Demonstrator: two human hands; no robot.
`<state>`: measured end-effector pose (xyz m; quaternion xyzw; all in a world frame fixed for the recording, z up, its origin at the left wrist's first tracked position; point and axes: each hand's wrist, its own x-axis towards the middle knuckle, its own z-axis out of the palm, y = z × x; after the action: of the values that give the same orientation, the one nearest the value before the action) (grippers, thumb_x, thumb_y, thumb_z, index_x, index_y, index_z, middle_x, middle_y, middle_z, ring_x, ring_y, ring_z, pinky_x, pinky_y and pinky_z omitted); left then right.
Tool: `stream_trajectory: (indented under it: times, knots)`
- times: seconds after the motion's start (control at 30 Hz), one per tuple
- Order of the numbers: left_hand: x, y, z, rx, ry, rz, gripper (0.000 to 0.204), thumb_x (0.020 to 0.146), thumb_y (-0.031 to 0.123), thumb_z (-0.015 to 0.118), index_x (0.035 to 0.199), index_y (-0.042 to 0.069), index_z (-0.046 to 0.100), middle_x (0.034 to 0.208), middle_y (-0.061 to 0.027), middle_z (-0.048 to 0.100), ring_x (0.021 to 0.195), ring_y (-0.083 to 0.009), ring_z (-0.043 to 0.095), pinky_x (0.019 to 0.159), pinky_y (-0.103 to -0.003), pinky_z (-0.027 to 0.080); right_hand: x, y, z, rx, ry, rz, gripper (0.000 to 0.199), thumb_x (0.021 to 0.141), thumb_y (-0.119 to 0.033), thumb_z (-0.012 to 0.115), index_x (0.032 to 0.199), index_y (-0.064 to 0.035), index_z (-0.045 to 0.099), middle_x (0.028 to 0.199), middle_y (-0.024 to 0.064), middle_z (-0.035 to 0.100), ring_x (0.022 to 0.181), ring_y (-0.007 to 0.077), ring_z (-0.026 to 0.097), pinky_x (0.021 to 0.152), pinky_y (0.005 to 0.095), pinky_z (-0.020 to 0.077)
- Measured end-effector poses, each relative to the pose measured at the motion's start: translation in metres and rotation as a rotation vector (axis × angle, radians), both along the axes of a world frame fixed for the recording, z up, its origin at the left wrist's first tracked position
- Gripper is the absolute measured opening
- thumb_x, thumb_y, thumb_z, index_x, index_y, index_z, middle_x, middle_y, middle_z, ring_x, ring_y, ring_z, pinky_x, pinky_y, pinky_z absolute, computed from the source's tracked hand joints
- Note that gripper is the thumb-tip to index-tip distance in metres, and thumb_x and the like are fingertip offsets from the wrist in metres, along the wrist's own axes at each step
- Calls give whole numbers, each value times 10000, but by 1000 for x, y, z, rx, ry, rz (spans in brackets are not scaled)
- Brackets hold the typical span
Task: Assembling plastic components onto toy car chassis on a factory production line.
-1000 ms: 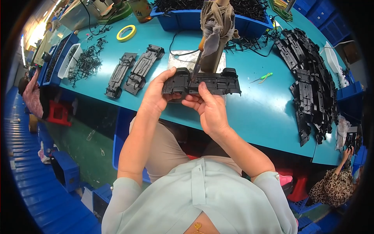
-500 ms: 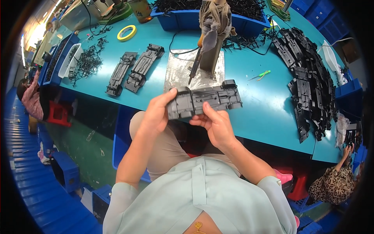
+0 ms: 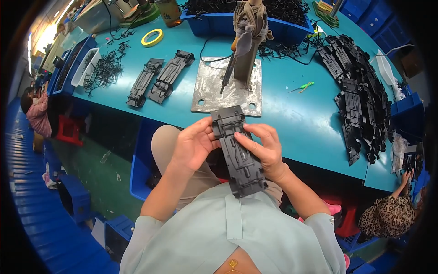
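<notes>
A black plastic toy car chassis (image 3: 237,153) is held over my lap, just off the table's near edge, its long side running toward me. My right hand (image 3: 269,153) grips it from the right, thumb flat across the ribbed face. At its upper left edge, the curled fingertips of my left hand (image 3: 196,144) pinch the side. Beyond the chassis stands a metal post on a steel plate (image 3: 207,98), wrapped with cloth. A soldering-iron-like tool (image 3: 228,71) hangs tip down against that post.
Two similar chassis (image 3: 145,82) lie to the left, and a large stack of chassis (image 3: 353,98) lies at the right. A blue bin (image 3: 210,26) of small black parts stands behind the post. Yellow tape (image 3: 152,38) and a green-handled tool (image 3: 306,85) rest on the teal table (image 3: 296,123).
The chassis has turned from lying crosswise to pointing lengthwise toward me, and has come closer to my body. My left hand has shifted its hold to the far end's left edge.
</notes>
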<state>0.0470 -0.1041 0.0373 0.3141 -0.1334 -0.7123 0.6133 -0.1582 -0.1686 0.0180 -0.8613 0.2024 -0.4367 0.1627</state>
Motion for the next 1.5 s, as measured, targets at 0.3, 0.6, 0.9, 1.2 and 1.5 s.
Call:
stream_trajectory:
  times: [0.3, 0.6, 0.9, 1.2, 1.5]
  knots:
    - [-16, 3, -7, 162, -177, 237, 96, 940, 121, 536, 908, 37, 570, 883, -58, 633, 823, -139, 625, 757, -293, 518, -5, 12, -13, 23, 30, 99, 409, 672, -138, 730, 1080, -140, 698, 1205, 58, 604, 1023, 262, 554, 848, 348, 464]
    - [-35, 20, -6, 83, -258, 307, 105, 914, 40, 517, 812, 44, 540, 830, -25, 612, 750, -77, 569, 693, -240, 485, 18, 21, 2, 979, -287, -64, 188, 849, -94, 683, 990, 13, 619, 880, 36, 623, 710, 70, 535, 630, 226, 460]
    - [-32, 26, -1, 137, -227, 207, 59, 897, 57, 528, 902, 22, 575, 869, -34, 625, 762, -87, 588, 694, -239, 492, 23, 18, 11, 1470, -358, 88, 110, 851, -91, 657, 792, -37, 582, 750, -3, 609, 687, 47, 535, 639, 210, 435]
    - [-33, 29, 0, 123, -241, 137, 125, 941, 134, 531, 966, 19, 575, 887, -36, 628, 753, -74, 592, 635, -215, 490, 25, 18, 8, 1507, -447, 56, 199, 812, -64, 669, 680, -52, 521, 659, -52, 507, 635, 27, 428, 566, 204, 345]
    - [-30, 33, -2, -22, -427, 216, 102, 936, 69, 539, 1001, 6, 587, 896, -41, 646, 750, -57, 597, 635, -191, 487, 31, 21, 4, 1226, -318, 32, 148, 838, -91, 684, 806, 0, 571, 824, 18, 574, 669, 51, 481, 601, 226, 416]
